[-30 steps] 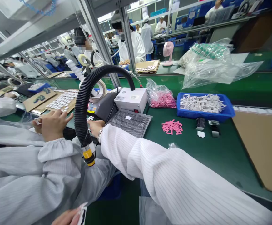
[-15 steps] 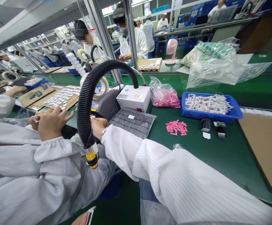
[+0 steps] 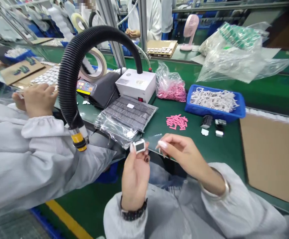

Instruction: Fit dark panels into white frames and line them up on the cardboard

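Note:
In my left hand [image 3: 136, 174] I hold a small white-framed part with a dark screen-like window [image 3: 140, 146], pinched between thumb and fingers above the table's front edge. Just right of it, my right hand [image 3: 185, 154] has its thumb and fingertips closed on what looks like a clear film strip [image 3: 155, 138], whose edges are faint. The two hands are apart. Beyond them lie clear plastic bags [image 3: 114, 127] and a bagged sheet of dark strips [image 3: 131, 113]. A heap of pink pieces [image 3: 176, 122] lies on the green table.
A black flexible hose [image 3: 68, 76] arches from a white box [image 3: 135, 84] and hangs left of my hands. Behind it stands a tape dispenser [image 3: 104, 89]. A blue tray [image 3: 215, 114] of white frames and brown cardboard [image 3: 273, 156] lie rightward. A co-worker's hand [image 3: 39, 99] is at left.
My right hand has come back from beside the tape dispenser to the front of my body. My left hand has risen from the bottom edge with the white-framed part. The view has tilted down.

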